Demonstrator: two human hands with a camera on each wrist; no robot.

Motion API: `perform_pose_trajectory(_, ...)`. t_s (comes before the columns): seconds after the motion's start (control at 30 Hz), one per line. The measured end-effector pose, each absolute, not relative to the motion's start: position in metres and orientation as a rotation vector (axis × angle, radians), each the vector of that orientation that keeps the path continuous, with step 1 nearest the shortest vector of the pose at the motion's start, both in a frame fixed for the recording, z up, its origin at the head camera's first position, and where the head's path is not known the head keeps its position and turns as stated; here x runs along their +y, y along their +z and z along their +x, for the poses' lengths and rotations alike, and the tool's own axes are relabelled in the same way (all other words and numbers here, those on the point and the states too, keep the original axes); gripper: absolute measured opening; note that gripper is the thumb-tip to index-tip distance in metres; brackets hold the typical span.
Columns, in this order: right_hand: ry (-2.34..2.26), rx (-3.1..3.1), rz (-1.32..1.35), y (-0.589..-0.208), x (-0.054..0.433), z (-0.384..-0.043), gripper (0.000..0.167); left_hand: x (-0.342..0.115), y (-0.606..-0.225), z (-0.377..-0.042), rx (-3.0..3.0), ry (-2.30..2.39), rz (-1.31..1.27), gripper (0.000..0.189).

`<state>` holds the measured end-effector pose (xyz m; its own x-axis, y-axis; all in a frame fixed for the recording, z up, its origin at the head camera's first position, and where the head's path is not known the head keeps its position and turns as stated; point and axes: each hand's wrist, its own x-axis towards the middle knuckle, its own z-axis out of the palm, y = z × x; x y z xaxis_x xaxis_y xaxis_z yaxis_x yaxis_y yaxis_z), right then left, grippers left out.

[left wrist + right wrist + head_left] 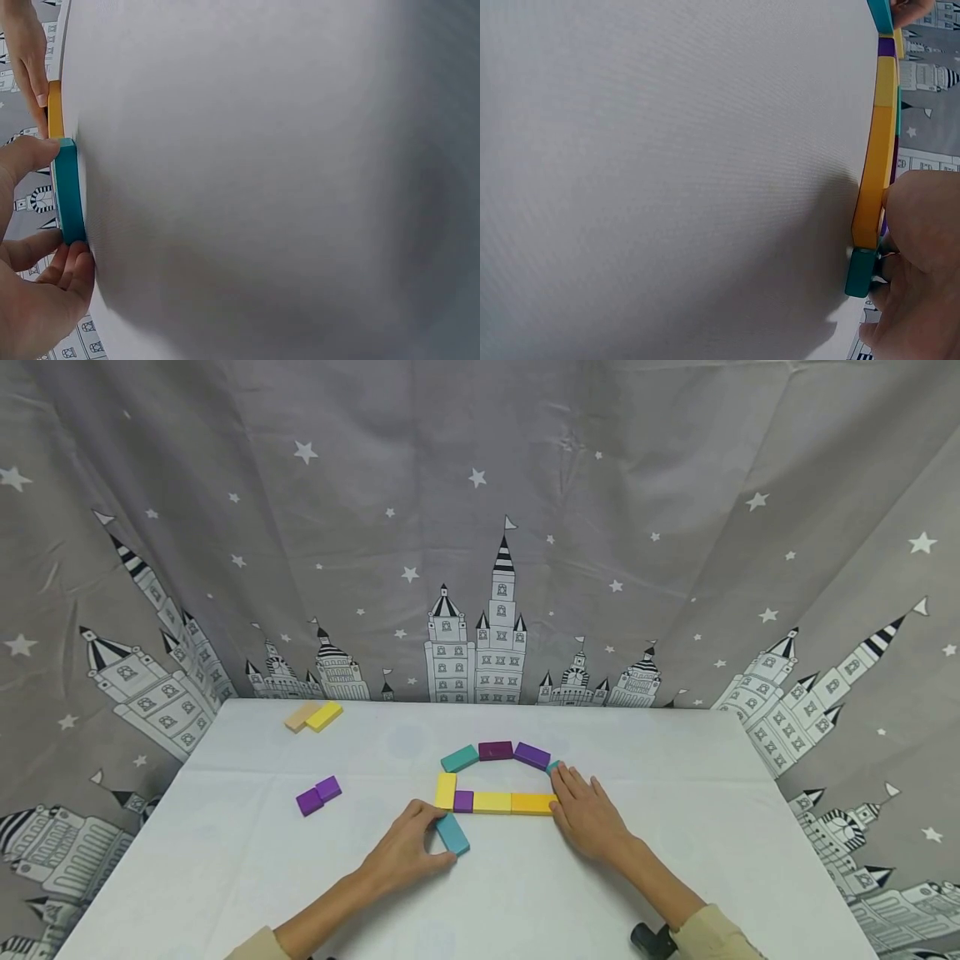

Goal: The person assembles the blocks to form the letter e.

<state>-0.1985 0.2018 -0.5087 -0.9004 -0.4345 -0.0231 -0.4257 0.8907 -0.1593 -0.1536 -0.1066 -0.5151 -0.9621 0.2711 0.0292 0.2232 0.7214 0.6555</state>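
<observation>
My left hand (405, 847) holds a blue wooden block (452, 834) between thumb and fingers at its two ends. The block lies slanted, its far end close to an upright-lying yellow block (446, 792). In the left wrist view the blue block (69, 191) rests low along the white surface. My right hand (592, 818) lies with fingers extended over a teal block (553, 767), mostly hidden in the head view. Seen from the right wrist, that teal block (860, 271) sits against the end of an orange block (871, 180), with the fingers beside it.
A row of purple (463, 802), yellow (492, 802) and orange blocks lies under an arc of green (460, 758), maroon (496, 751) and purple (532, 756) blocks. Two purple blocks (318, 795) lie left; tan (302, 717) and yellow (325, 717) blocks lie at the far left.
</observation>
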Motion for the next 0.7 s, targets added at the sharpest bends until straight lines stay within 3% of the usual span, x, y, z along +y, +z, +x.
perform_pose_trajectory(0.7, -0.246, 3.001, -0.699, -0.5097, 0.2029, -0.1989, 0.057, -0.1079, -0.5161, -0.1539, 2.889, 1.064, 0.372, 0.062)
